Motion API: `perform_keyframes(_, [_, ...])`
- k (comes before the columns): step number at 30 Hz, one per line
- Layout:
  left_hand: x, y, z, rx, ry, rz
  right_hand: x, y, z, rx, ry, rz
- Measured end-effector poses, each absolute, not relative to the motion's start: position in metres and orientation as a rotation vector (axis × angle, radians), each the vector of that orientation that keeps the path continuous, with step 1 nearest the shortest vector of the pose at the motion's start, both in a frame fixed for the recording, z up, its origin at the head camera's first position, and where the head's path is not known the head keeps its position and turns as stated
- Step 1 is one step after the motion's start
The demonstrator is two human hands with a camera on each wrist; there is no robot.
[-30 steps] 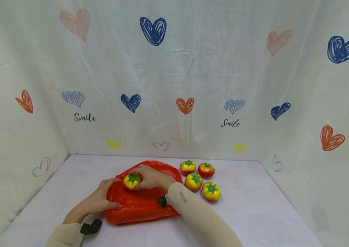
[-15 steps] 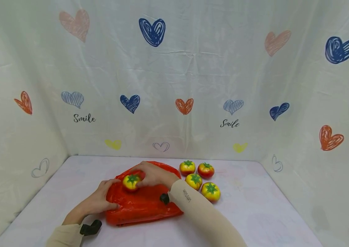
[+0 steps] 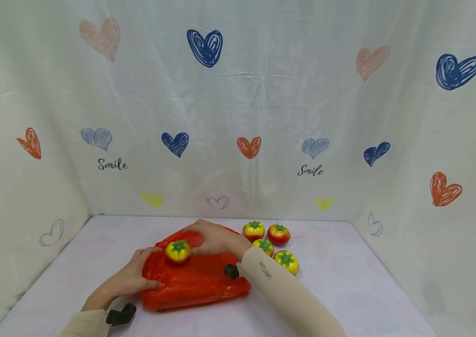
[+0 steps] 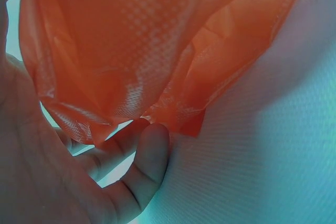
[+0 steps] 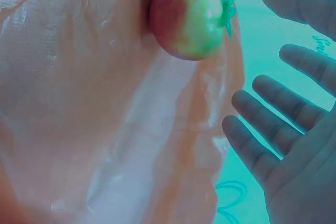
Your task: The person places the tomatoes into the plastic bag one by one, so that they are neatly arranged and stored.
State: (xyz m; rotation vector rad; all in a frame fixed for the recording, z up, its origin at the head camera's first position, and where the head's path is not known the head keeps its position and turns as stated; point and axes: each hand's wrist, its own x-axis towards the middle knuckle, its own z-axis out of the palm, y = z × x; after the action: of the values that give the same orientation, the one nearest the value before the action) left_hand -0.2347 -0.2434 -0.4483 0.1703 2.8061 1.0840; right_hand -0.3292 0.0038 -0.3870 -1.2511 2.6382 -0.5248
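A red plastic bag [image 3: 197, 283] lies on the table in the head view. On top of it sits a yellow-and-red tomato [image 3: 177, 252] with a green star-shaped calyx. My left hand [image 3: 130, 276] holds the bag's left side, its fingers and thumb curved around the edge. In the left wrist view the thumb [image 4: 152, 145] meets the bag's lower corner; part of the fingers is hidden behind the plastic. My right hand [image 3: 212, 238] is just right of the tomato. In the right wrist view its fingers [image 5: 294, 100] are spread, extended and apart from the fruit.
Several similar tomatoes [image 3: 278, 234] stand to the right of the bag, partly behind the right sleeve [image 3: 288, 295]. A white curtain [image 3: 238, 103] with printed hearts hangs behind and beside the white table [image 3: 347, 271].
My right hand has let go of the tomato and drawn slightly away to the right. The tomato stays on the bag. My left hand keeps its place at the bag's side.
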Motion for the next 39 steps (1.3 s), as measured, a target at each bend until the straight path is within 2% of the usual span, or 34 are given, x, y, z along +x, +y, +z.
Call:
perform_keyframes(12, [-0.234,-0.246,-0.449,0.191,2.810,1.103,-0.314,0.030,-0.376,-1.265,2.693,-0.558])
perform_keyframes(39, [-0.235,-0.243,-0.450,0.169,2.817,1.086,-0.289,0.129,-0.398,-1.122,2.866,-0.745])
